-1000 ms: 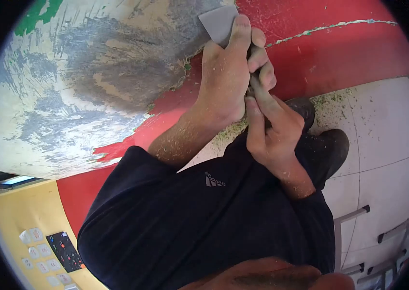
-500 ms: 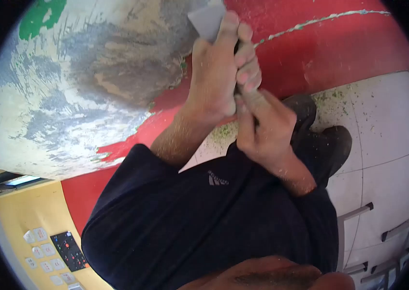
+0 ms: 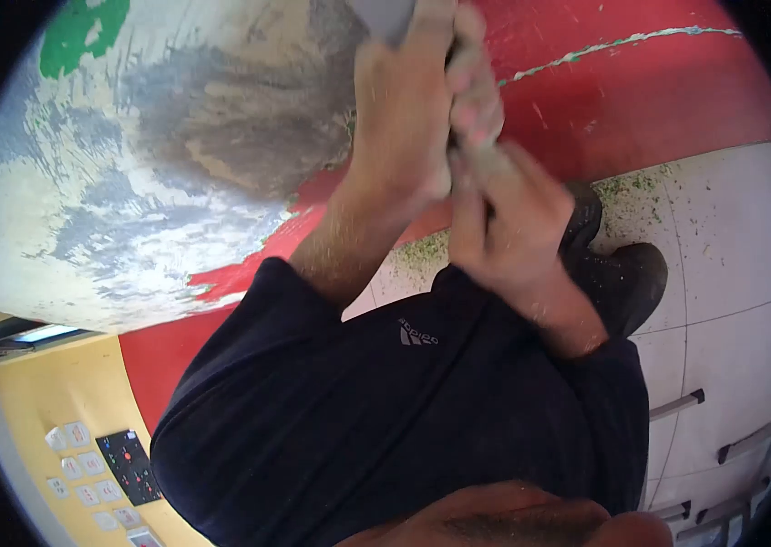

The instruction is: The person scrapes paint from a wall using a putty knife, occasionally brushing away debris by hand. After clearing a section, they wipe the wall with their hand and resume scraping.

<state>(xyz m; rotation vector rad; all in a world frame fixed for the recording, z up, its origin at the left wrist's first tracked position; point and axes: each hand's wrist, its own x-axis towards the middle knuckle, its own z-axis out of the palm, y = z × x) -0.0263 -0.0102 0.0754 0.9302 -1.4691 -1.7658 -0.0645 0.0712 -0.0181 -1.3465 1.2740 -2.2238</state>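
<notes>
My left hand point(image 3: 408, 123) is closed around the handle of a scraper with a flat grey blade point(image 3: 384, 16), cut off by the top of the view. The blade lies against or close to a wall point(image 3: 231, 118) with worn white and grey patches. Just below, my right hand point(image 3: 518, 214) is closed at the lower end of the handle, its fingertips close to my left palm. The fingers hide most of the handle. Both hands are slightly blurred.
Red paint point(image 3: 622, 82) with a pale chipped line covers the wall on the right. Flakes point(image 3: 632, 187) litter the tiled floor point(image 3: 723, 246) by my dark shoe point(image 3: 632, 283). Metal legs point(image 3: 750, 438) stand at lower right. Papers point(image 3: 89, 463) hang on a yellow wall point(image 3: 30, 392).
Both hands have shifted slightly; the left hand and the blade are higher in the view, and the blade is now partly cut off. Both hands keep their grip on the scraper.
</notes>
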